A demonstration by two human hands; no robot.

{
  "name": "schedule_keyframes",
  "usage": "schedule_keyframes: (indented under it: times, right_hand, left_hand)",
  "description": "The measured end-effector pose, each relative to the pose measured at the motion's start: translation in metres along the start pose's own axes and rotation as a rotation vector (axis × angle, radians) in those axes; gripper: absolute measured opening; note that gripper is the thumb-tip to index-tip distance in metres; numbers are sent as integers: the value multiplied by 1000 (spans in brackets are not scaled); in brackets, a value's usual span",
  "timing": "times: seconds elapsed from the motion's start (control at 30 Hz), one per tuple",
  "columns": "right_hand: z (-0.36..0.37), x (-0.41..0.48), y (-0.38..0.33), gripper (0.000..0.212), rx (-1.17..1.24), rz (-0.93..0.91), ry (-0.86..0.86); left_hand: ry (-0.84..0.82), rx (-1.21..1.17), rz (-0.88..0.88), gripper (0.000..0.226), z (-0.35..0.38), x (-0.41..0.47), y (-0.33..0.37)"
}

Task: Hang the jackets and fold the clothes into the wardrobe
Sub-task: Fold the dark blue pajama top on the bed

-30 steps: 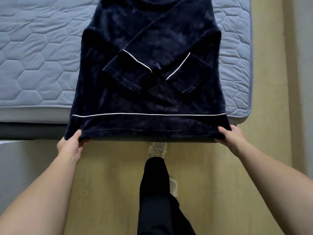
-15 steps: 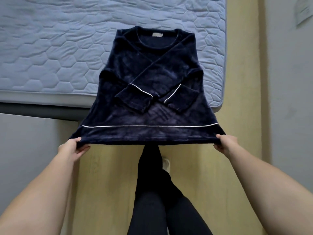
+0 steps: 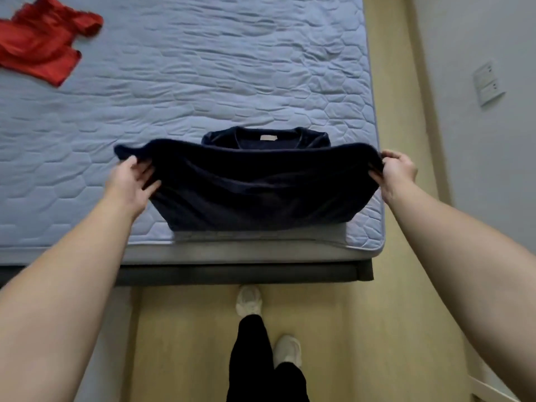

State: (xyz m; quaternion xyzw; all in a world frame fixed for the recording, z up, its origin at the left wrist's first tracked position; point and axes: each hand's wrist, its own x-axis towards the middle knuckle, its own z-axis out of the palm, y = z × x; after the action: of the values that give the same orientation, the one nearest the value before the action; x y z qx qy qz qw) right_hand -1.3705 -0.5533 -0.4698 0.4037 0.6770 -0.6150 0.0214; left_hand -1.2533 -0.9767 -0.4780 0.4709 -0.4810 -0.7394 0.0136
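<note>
Fingers (image 3: 142, 177) of the left hand (image 3: 127, 185) curled round one corner of the lifted hem of a navy velour top (image 3: 255, 192); fingers (image 3: 391, 155) of the right hand (image 3: 399, 175) closed on the opposite corner, cloth pinched in both grips. Hem stretched wide between the two hands and held up over the body of the top, close to the collar, with the neck label (image 3: 268, 137) showing just beyond the raised edge. Lower fold of the top lying at the near edge of a pale blue quilted mattress (image 3: 203, 82), close to its right corner, above a dark bed frame (image 3: 232, 274). Judged from this alone: midway through folding one garment, the bottom half not yet laid flat, with any further fold, the carry and the shelving all left to do. At the far left of the mattress, well apart from the top, a red garment (image 3: 40, 50) lying crumpled and unfolded, apparently still waiting its turn. No wardrobe, hanger or jacket in view, so no telling the state of the hanging. By count: one navy top, one red garment, two hands, two pale shoes (image 3: 249, 300) on the yellowish floor (image 3: 391, 285), one socket plate (image 3: 488, 82) on the grey wall at right
</note>
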Motion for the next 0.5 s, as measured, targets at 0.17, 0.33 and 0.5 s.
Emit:
schedule_keyframes:
  times: [0.17, 0.33, 0.5]
  right_hand:
    - [59, 31, 18, 77, -224, -155, -278]
    - [51, 36, 123, 82, -814, -47, -361]
    - [37, 66, 164, 82, -920, 53, -213]
  left_hand:
    - [-57, 452, 99, 66, 55, 77, -10]
    - [71, 917, 31, 76, 15, 108, -102]
    - [117, 946, 40, 75, 5, 139, -141]
